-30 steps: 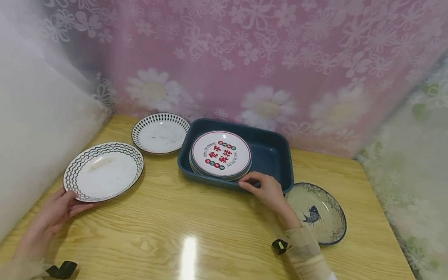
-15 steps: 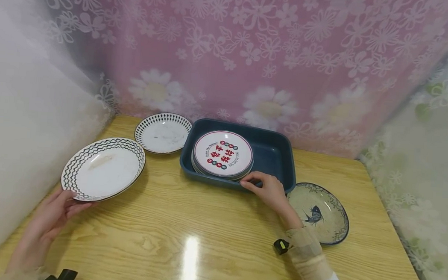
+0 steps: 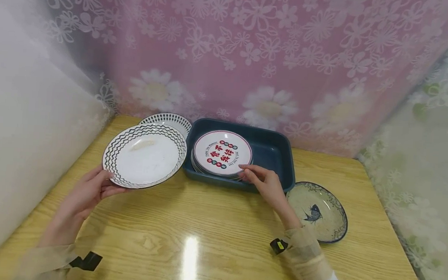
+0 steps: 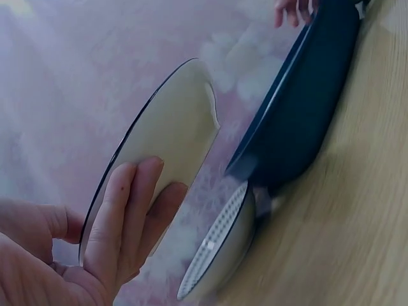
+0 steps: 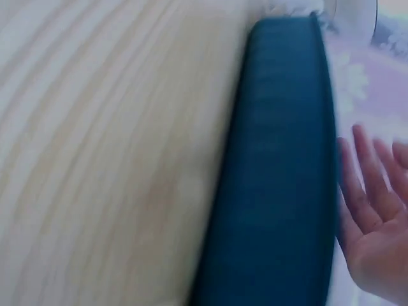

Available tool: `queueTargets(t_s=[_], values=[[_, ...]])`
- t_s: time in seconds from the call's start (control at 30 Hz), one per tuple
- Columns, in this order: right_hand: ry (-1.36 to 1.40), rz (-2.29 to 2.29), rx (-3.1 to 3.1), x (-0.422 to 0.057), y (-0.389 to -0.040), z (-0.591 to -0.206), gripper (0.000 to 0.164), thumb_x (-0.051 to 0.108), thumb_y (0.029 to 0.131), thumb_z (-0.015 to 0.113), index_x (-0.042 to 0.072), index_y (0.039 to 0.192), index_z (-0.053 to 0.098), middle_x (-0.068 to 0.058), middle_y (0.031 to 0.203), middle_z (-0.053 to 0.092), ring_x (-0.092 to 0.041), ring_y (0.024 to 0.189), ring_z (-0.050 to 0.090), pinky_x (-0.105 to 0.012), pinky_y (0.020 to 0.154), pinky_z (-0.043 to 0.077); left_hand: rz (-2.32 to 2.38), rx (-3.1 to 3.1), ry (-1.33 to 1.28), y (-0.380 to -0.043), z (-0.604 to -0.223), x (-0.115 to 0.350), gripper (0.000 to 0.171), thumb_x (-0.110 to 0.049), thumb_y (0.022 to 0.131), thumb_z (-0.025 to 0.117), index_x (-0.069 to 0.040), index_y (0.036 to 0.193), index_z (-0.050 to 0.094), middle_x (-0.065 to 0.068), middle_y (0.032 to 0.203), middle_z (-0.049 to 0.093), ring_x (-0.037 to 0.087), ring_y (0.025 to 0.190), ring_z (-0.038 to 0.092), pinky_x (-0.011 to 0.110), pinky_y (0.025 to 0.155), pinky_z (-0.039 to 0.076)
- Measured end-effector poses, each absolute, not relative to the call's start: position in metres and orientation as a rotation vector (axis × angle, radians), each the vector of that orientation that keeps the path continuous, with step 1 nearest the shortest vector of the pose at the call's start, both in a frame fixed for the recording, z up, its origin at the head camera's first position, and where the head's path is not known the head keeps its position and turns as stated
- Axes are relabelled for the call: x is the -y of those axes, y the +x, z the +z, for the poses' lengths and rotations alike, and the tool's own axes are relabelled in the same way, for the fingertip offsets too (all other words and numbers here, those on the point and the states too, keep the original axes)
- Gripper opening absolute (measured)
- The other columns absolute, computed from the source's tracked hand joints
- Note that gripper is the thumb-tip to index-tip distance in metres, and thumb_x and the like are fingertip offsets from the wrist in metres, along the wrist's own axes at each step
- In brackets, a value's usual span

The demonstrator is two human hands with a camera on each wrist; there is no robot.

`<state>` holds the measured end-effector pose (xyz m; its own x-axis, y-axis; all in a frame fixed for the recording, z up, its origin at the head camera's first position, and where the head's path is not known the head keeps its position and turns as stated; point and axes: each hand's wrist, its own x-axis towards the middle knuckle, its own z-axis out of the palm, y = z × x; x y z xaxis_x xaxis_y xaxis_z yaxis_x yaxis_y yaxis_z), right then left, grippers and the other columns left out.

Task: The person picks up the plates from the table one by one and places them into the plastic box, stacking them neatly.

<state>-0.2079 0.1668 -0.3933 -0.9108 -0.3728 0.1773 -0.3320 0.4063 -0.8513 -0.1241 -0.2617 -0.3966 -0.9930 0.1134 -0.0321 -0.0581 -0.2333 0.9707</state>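
Note:
My left hand grips the lower left rim of a white plate with black wavy lines. Thumb on top, fingers spread beneath, as the left wrist view shows with the plate's pale underside. The plate is raised and tilted above the table, hiding part of a diamond-patterned plate behind it. My right hand hovers over the front rim of a dark blue baking dish, fingertips at the right edge of a stack of red-lettered plates. Its fingers look loosely bent, holding nothing; contact with the stack is unclear.
A fish-patterned dish lies at the baking dish's right front corner, partly behind my right forearm. Pink floral cloth hangs behind the wooden table. A pale wall borders the left side.
My left hand has lifted the wavy-lined plate and carried it right, toward the baking dish, over the diamond-patterned plate. My right hand's fingertips have risen slightly at the stack's edge.

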Motion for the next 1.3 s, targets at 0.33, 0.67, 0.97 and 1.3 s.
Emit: queueTargets(t_s=[0.33, 0.67, 0.97, 1.3], values=[[-0.439, -1.878, -2.164, -0.148, -0.197, -0.384, 0.050, 0.032, 0.094, 0.051, 0.017, 0.141, 0.039, -0.019, 0.133, 0.051, -0.029, 0.097, 0.062, -0.044, 0.082, 0.055, 2.172, -1.971, 0.112, -0.153, -0.387, 0.195, 0.046, -0.003, 0.096, 0.033, 0.011, 0.139, 0.024, 0.004, 0.086, 0.067, 0.021, 0.081, 0.066, 0.026, 0.072, 0.056], [-0.232, -1.865, -2.057, -0.158, -0.174, -0.389, 0.051, 0.020, 0.096, 0.049, 0.005, 0.141, 0.032, -0.024, 0.125, 0.053, -0.027, 0.092, 0.063, -0.041, 0.082, 0.055, 2.069, -1.877, 0.201, -0.156, -0.401, 0.150, 0.047, -0.007, 0.097, 0.036, 0.002, 0.142, 0.027, 0.019, 0.093, 0.068, 0.029, 0.080, 0.066, 0.033, 0.072, 0.058], [-0.112, -2.044, -2.071, -0.167, -0.168, -0.394, 0.047, 0.012, 0.093, 0.051, -0.001, 0.137, 0.039, -0.018, 0.109, 0.059, -0.021, 0.080, 0.065, -0.030, 0.068, 0.058, 2.069, -1.815, 0.230, -0.160, -0.404, 0.140, 0.049, -0.016, 0.098, 0.040, 0.000, 0.143, 0.028, 0.016, 0.095, 0.068, 0.029, 0.083, 0.065, 0.033, 0.076, 0.057], [-0.014, -2.199, -2.001, -0.169, -0.187, -0.376, 0.047, 0.010, 0.095, 0.046, 0.000, 0.140, 0.036, -0.016, 0.121, 0.050, -0.017, 0.075, 0.066, -0.028, 0.069, 0.058, 2.137, -2.020, 0.303, -0.179, -0.390, 0.129, 0.057, -0.044, 0.098, 0.032, 0.000, 0.135, 0.036, 0.023, 0.100, 0.065, 0.033, 0.090, 0.064, 0.043, 0.082, 0.055]])
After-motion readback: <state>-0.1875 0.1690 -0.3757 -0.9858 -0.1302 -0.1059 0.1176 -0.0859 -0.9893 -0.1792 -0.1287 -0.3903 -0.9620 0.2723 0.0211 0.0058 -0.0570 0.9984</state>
